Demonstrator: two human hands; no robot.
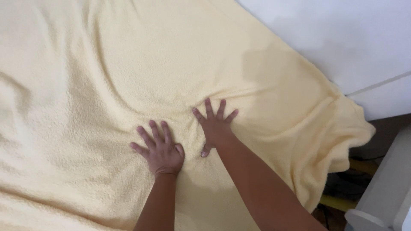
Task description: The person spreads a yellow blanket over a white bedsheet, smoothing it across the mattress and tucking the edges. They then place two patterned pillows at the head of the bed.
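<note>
Both hands lay flat with fingers spread on the pale yellow blanket (pixel 107 85), the left hand (pixel 159 150) just beside the right hand (pixel 215 125), which reached slightly farther up the cloth.

The light here is soft and warm, fairly bright and even, with no hard glare anywhere. My blanket (pixel 128 64) glows pale yellow, washing out slightly toward the upper left. A faint blurred shadow lies on it at upper right, and soft shading fills its folds. My hands (pixel 188 137) cast only thin shadows beneath them. The dark corner at lower right is dim and a little blurred.
</note>
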